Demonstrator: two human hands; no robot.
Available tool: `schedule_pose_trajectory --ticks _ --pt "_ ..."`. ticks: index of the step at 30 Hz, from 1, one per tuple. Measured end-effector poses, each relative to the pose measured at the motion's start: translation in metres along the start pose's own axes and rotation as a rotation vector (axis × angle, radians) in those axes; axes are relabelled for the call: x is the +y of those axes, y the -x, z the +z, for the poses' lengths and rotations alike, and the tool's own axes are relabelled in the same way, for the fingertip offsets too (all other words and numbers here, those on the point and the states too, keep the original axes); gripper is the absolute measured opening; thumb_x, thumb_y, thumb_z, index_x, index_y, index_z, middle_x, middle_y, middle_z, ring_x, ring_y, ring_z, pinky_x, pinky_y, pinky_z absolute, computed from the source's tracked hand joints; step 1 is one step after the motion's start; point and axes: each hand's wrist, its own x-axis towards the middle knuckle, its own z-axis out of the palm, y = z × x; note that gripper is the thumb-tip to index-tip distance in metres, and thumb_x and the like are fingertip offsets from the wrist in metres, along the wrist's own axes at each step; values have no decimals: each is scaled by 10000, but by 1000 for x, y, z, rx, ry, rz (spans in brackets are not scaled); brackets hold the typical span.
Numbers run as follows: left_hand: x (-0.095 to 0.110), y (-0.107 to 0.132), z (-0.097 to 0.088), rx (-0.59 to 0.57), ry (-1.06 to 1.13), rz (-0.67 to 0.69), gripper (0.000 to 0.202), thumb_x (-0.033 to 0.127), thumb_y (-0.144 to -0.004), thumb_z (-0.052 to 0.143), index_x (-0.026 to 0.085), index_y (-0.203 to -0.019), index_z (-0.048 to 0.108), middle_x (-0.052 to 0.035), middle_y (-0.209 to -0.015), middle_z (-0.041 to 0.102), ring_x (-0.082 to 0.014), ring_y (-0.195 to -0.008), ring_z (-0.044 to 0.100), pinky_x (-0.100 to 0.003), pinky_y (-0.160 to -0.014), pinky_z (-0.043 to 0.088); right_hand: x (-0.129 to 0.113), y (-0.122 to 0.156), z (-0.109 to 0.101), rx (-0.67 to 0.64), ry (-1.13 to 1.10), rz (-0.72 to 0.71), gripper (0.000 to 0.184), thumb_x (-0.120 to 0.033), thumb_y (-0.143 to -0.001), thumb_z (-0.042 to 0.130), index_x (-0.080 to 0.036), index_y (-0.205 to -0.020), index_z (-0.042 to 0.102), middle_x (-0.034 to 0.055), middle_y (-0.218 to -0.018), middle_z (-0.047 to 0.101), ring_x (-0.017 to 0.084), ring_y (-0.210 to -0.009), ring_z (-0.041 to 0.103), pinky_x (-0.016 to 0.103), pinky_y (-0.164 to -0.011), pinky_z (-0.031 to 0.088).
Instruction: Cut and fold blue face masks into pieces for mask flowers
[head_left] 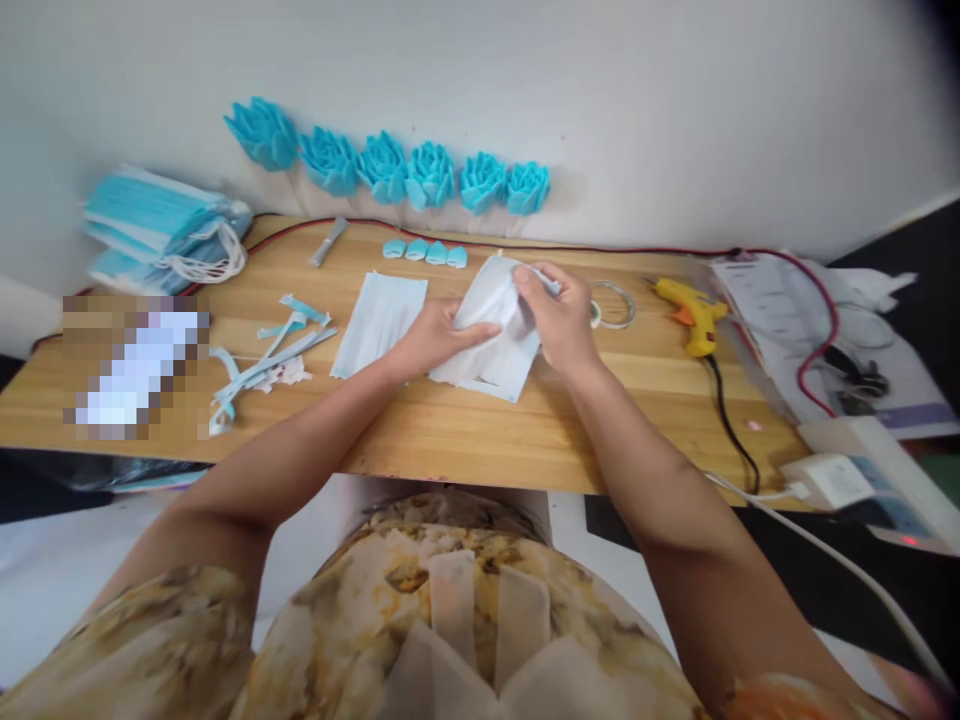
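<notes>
Between my two hands a pale white-blue face mask sheet (pixel 499 350) is held up at a tilt over the table. My left hand (pixel 442 335) grips its left side, thumb lying across the front. At its upper right edge, my right hand (pixel 559 305) pinches the sheet between thumb and fingers. A second flat mask sheet (pixel 381 322) lies just left of my left hand. Behind it, several small folded blue petals (pixel 425 251) sit in a row. Cut strips and scraps (pixel 274 350) are heaped farther left.
Several blue fabric flowers (pixel 382 168) stand along the wall. A stack of blue masks (pixel 161 225) is at the back left, near a pixelated phone-like object (pixel 139 370). To the right lie a tape roll (pixel 615 304), a yellow glue gun (pixel 694 315) and a power strip (pixel 885 480) with cords.
</notes>
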Motion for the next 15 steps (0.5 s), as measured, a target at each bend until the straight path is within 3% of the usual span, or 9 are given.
schedule_pose_trajectory --ticks 6,15 --pt "-7 -4 0 -108 -20 65 318 447 -789 809 151 -834 699 -37 -841 708 -193 -796 654 -297 -688 516 5 -3 0 104 -51 -14 427 -616 -851 702 -205 -747 650 -47 -631 455 92 -564 399 252 -526 324" --pt "-12 -7 -1 -100 -96 126 365 452 -839 780 132 -995 699 -99 -1017 752 -256 -953 707 -361 -812 561 1 -4 1 200 -90 32 408 -600 -761 745 -208 -713 641 -17 -656 467 115 -594 384 300 -547 324"
